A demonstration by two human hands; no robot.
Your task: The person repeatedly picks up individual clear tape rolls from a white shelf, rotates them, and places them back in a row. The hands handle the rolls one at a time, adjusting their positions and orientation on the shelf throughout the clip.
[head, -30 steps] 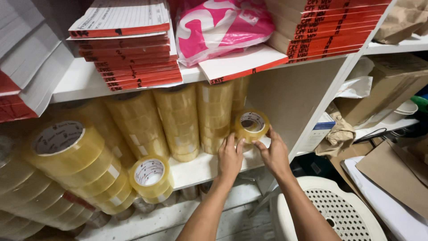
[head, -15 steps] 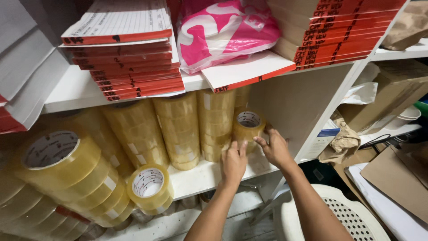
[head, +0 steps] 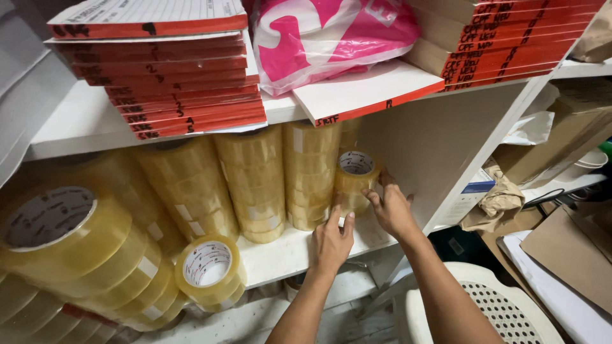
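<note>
Clear yellowish tape makes up the short stack of rolls [head: 352, 185] at the right end of the lower shelf [head: 293, 245], close to the white side panel [head: 440, 146]. The stack's long axis runs upright, tilted a little, and the white cardboard core of the top roll faces up toward the camera. The right hand [head: 392, 207] wraps its fingers round the right side of the stack; the left hand [head: 331, 239] lies flat against its lower front with fingers spread, not closed round it. Taller columns of glossy tape [head: 255, 181] stand just to the left. One loose roll [head: 210, 267] sits near the shelf's front edge. Above, red-edged pads [head: 172, 83] and a pink plastic bag [head: 331, 38] rest on the upper shelf.
</note>
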